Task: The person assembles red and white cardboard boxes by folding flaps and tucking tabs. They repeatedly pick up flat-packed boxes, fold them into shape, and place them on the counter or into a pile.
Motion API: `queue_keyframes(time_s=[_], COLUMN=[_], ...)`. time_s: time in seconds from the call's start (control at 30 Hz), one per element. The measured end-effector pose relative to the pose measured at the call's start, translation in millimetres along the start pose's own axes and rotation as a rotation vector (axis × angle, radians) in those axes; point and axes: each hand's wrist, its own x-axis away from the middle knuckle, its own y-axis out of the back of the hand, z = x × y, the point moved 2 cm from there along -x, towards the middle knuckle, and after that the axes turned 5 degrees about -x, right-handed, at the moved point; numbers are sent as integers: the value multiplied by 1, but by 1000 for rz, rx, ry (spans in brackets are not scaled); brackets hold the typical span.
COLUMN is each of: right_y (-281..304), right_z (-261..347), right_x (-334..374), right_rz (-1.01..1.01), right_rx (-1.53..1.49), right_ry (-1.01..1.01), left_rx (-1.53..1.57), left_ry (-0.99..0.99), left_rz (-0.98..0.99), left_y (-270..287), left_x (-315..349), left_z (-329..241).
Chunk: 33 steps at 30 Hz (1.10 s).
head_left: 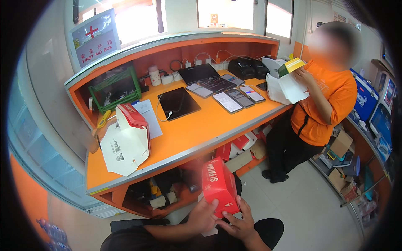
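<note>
Near the desk (pixel 180 140), the red box (pixel 220 188) points lengthwise toward it.

The orange desk (pixel 184 138) carries a green basket (pixel 133 83), a yellow-handled tool (pixel 104 119), cartons (pixel 123 146), a paper sheet (pixel 153 125), a flask (pixel 154 76), a tablet (pixel 184 106), an open laptop (pixel 197 72), phones (pixel 226 103) and black machines (pixel 241 69).

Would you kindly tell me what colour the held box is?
The box is red, printed in white; head view.
</note>
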Motion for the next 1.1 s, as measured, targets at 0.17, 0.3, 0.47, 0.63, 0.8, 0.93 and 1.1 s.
queue_keyframes(time_s=[0.17,0.3,0.47,0.63,0.8,0.93,1.1], right_y=[2,10,30,39,40,39,31], right_z=[3,7,6,3,-2,-3,-7], right_x=[-9,-14,-21,-30,-31,-20,-5], right_rz=[31,9,43,190,327,186,48], right_rx=[77,0,-245,-404,-435,-398,-438], right_ry=[34,98,12,-18,-29,7,12], left_rx=[13,-196,-758,-842,-810,-800,-675], left_ry=[-10,4,-13,45,22,-38,26], left_rz=[-2,0,154,199,231,204,122], left_y=[4,7,21,32,31,35,47], left_x=[-4,-2,1,-1,2,6,1], left_z=[-1,2,-7,-8,-1,7,11])
